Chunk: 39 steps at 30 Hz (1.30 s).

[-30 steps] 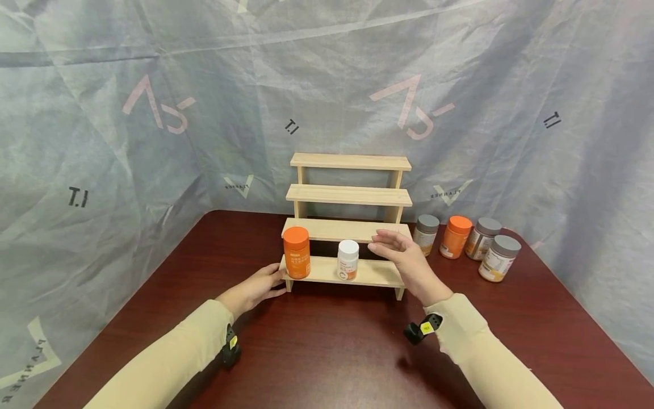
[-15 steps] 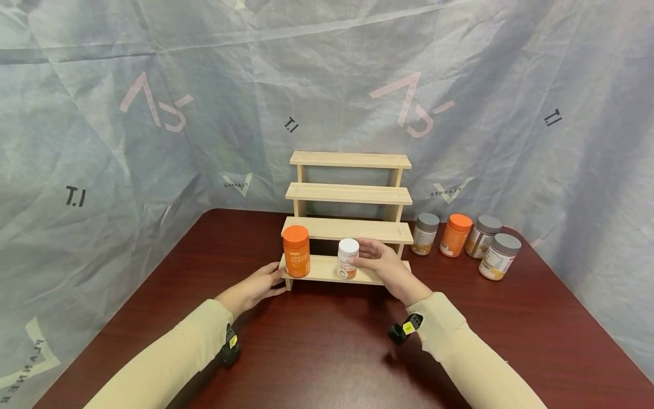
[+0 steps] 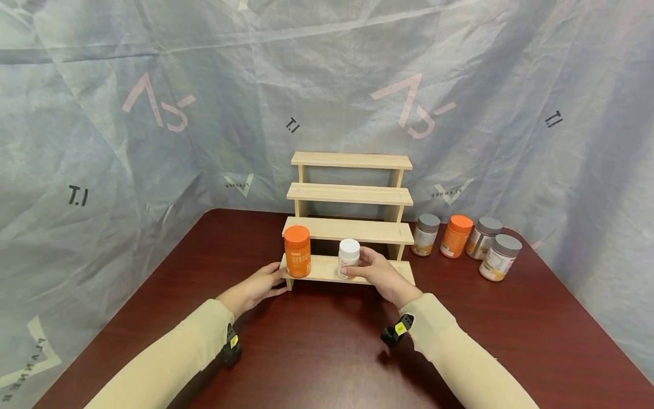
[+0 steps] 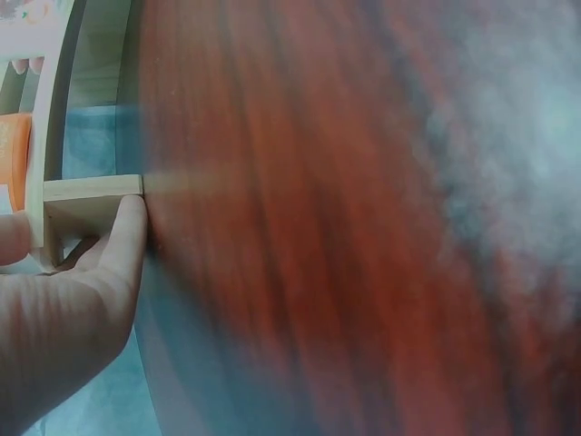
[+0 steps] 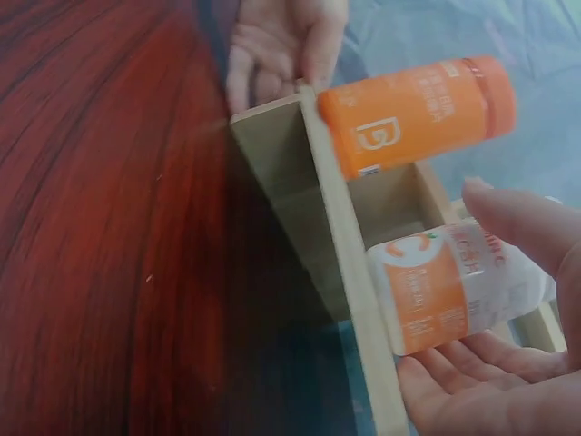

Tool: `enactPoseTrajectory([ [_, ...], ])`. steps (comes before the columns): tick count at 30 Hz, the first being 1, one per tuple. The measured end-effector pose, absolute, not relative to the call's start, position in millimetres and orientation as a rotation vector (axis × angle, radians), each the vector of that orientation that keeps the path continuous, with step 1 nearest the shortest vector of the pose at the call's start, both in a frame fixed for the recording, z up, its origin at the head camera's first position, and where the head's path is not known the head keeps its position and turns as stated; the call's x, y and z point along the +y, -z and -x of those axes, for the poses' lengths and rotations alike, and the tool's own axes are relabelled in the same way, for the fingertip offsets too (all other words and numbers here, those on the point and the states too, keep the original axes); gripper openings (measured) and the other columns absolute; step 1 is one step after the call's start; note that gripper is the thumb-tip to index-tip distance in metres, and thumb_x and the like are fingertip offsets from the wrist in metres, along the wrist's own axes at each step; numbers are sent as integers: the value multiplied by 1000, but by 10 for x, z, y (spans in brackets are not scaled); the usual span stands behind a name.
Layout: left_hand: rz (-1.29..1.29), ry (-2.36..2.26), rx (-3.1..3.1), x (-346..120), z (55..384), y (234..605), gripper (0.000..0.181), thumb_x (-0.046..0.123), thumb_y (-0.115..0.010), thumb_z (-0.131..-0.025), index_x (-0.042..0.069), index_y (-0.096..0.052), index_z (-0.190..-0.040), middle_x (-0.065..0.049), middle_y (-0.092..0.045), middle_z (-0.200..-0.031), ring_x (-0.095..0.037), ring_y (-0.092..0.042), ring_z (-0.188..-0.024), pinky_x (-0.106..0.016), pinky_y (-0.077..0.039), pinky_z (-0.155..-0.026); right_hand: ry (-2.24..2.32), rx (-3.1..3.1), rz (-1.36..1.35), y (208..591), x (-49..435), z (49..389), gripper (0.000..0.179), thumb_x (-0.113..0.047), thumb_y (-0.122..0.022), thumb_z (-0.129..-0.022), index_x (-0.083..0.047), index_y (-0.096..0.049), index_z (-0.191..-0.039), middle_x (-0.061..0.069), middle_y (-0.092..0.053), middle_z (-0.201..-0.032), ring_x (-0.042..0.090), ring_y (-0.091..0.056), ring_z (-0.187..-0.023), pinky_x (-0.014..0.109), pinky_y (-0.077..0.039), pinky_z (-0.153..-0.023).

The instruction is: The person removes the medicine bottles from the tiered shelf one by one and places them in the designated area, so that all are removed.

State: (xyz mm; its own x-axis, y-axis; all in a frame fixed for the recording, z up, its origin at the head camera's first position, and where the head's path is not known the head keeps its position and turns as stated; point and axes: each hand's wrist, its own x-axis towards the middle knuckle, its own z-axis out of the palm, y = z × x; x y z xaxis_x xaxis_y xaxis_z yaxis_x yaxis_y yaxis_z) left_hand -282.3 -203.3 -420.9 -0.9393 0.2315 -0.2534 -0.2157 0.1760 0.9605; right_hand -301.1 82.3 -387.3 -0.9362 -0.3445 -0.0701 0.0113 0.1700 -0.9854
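Observation:
A stepped wooden shelf [image 3: 352, 193] stands on the dark red table. My left hand [image 3: 258, 286] grips the left end of its lowest step; in the left wrist view the thumb is on the upper side, fingers [image 4: 127, 241] by the leg. An orange supplement bottle [image 3: 298, 255] stands upright on that step, close to this hand. Toward the middle of the same step is a white pill bottle [image 3: 349, 250] with an orange and white label [image 5: 422, 295]. My right hand [image 3: 384, 279] holds it from the right, thumb and fingers on opposite sides.
On the table at the right stand a grey-lidded jar [image 3: 426, 234], an orange jar [image 3: 456, 236] and two more grey-lidded jars [image 3: 483, 237] [image 3: 499, 258]. The upper steps rise behind the bottles, in front of a grey fabric backdrop [image 3: 337, 85].
My right hand has moved left from beside the white pill bottle and taken hold of it, its thumb now lower on the bottle. My left hand keeps its place on the shelf.

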Motion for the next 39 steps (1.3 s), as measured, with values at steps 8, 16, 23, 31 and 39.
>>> enactPoseTrajectory([
  [8, 5, -1816, 2125, -2029, 2829, 4217, 49, 20, -33, -108, 2, -20, -152, -24, -28, -155, -40, -24, -145, -48, -41, -111, 1807, 2207, 351, 3889, 795, 2986, 62, -4, -72, -85, -4, -44, -140, 18, -55, -136, 28, -51, -125, 41, -42, -108],
  [16, 11, -1809, 2133, -2010, 2828, 4226, 49, 19, -33, -108, 1, -19, -152, -25, -26, -155, -41, -24, -144, -48, -41, -111, 1811, 2184, 335, 3903, 808, 2989, 60, -4, -71, -87, -4, -44, -141, 17, -54, -136, 25, -51, -122, 41, -40, -109],
  [23, -6, -1814, 2122, -2014, 2819, 4200, 50, 19, -33, -108, 1, -18, -152, -25, -26, -155, -41, -23, -145, -48, -41, -111, 1796, 2196, 367, 3896, 808, 2986, 60, -5, -69, -88, -4, -42, -141, 18, -54, -136, 27, -50, -125, 44, -39, -110],
  [31, -1, -1819, 2133, -2051, 2829, 4175, 49, 18, -32, -108, 0, -19, -152, -26, -27, -154, -41, -26, -144, -49, -40, -111, 1800, 2177, 390, 3877, 772, 2987, 61, -4, -69, -88, -6, -42, -142, 16, -53, -138, 27, -49, -125, 43, -38, -111],
  [39, -9, -1821, 2126, -2026, 2815, 4221, 49, 19, -33, -108, 1, -20, -151, -26, -28, -154, -42, -25, -144, -49, -40, -111, 1771, 2217, 301, 3859, 818, 2970, 58, -4, -70, -86, -4, -47, -139, 16, -57, -132, 27, -52, -120, 47, -38, -111],
])
